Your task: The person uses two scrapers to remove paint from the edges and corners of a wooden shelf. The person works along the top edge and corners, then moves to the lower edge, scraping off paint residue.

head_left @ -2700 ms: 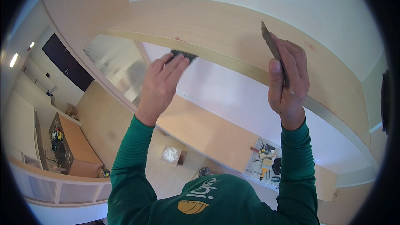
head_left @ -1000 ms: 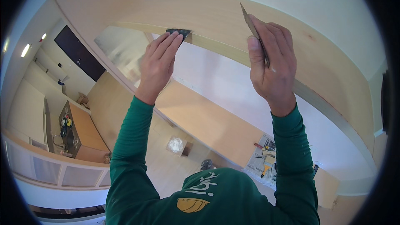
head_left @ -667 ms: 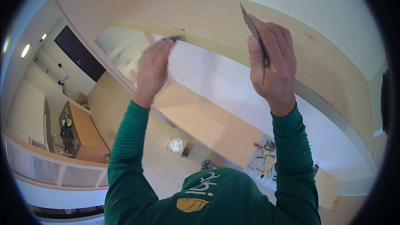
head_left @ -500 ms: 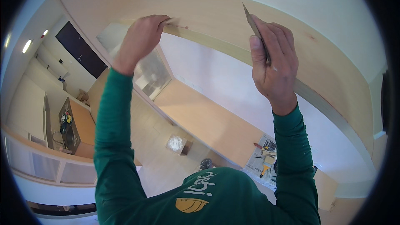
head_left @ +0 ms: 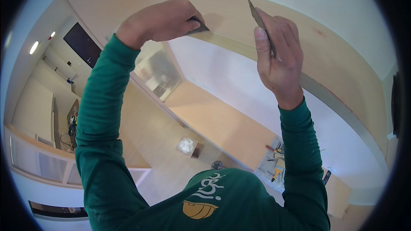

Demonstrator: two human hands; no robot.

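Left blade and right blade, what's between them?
In the head view, only a bare stretch of pale wood shows between the left blade and right blade.

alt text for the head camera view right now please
A person's left hand holds a dark scraper at the edge of a pale wooden beam, while the right hand grips another flat blade, tip up. Below are a wooden counter, tools on paper and a box on the floor.
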